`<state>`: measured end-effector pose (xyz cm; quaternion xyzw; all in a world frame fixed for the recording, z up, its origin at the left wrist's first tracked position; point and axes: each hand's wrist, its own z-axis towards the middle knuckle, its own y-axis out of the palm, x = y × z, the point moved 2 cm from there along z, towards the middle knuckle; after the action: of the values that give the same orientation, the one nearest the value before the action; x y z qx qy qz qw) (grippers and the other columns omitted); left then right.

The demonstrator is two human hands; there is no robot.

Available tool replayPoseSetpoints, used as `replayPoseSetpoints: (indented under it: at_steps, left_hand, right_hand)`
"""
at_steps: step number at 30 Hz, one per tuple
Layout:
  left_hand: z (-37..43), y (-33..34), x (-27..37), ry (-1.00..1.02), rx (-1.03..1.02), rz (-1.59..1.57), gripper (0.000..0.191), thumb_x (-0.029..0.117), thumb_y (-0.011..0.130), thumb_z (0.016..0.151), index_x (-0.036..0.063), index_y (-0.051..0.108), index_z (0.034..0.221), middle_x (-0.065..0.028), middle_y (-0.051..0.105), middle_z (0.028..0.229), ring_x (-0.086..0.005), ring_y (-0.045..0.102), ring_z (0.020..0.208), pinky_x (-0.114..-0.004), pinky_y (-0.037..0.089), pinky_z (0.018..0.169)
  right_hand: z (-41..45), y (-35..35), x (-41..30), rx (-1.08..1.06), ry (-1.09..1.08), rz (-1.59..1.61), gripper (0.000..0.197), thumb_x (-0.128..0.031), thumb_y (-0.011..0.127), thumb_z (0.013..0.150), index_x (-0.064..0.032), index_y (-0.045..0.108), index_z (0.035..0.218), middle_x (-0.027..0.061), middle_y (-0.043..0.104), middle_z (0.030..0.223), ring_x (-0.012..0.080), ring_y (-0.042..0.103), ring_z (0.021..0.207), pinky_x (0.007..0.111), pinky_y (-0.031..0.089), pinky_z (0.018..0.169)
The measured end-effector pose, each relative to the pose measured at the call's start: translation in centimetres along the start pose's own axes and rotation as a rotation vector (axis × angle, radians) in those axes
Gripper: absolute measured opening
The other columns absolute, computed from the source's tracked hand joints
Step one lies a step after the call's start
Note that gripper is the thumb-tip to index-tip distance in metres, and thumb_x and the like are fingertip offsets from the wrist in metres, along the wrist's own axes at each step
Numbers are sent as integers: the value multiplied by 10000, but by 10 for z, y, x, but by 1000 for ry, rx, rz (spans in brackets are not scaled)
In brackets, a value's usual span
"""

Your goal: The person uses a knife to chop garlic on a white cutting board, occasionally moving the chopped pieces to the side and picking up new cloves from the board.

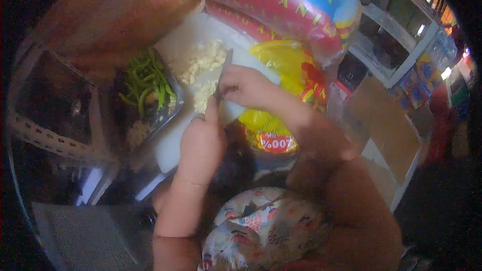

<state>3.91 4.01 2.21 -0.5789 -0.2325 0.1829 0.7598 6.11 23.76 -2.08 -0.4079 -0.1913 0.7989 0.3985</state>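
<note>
My left hand (pixel 201 139), wearing a ring and a thin bracelet, is closed around a knife (pixel 228 60), its index finger along the top. The blade points away from me over a white cutting board (pixel 169 150). My right hand (pixel 241 84) is curled against the right side of the blade; whether it pinches anything is hidden. Left of the blade lies a pile of small chopped pale pieces, apparently garlic (pixel 203 96). Beyond it are whole peeled cloves (pixel 207 58). Green chili peppers (pixel 148 79) lie in a dark tray (pixel 177 92) to the left.
A yellow plastic package (pixel 275 56) lies against the board's right side. Large red and blue printed sacks (pixel 301 11) stand behind. A brown surface (pixel 131 11) rises at the back left. Cardboard (pixel 395 131) and a white frame (pixel 414 52) are at the right.
</note>
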Motion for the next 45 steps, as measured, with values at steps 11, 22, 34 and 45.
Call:
replayPoseSetpoints:
  at_steps: [11, 22, 34, 45]
  left_hand:
    - [9, 1, 0, -69, -55, -58, 545, 59, 603, 869, 14, 496, 1402, -275, 676, 841, -462, 675, 768, -553, 535, 699]
    - [2, 5, 4, -15, 11, -70, 569, 55, 616, 850, -7, 496, 1403, -273, 670, 855, -441, 684, 764, -542, 548, 695]
    - [9, 4, -20, 82, 59, 36, 632, 61, 649, 811, 77, 507, 1427, -225, 673, 882, -413, 695, 791, -512, 562, 696]
    - [8, 3, -34, 59, 27, -24, 610, 60, 626, 843, 92, 494, 1438, -258, 657, 878, -429, 681, 746, -540, 550, 667]
  right_hand:
    - [2, -2, -1, -19, 4, -69, 162, -133, 771, 766, -87, 691, 900, 107, 632, 963, 338, 632, 973, 426, 529, 843]
    - [0, -2, 0, -35, 24, -15, 134, -175, 728, 773, -89, 679, 863, 125, 641, 941, 368, 629, 976, 477, 522, 844]
    - [-3, -5, -1, -5, 3, -55, 157, -134, 740, 761, -82, 675, 893, 123, 635, 927, 356, 626, 958, 454, 524, 816]
    - [-5, -11, 0, 58, -14, -202, 109, -139, 731, 782, -76, 695, 863, 102, 674, 878, 336, 621, 905, 444, 502, 801]
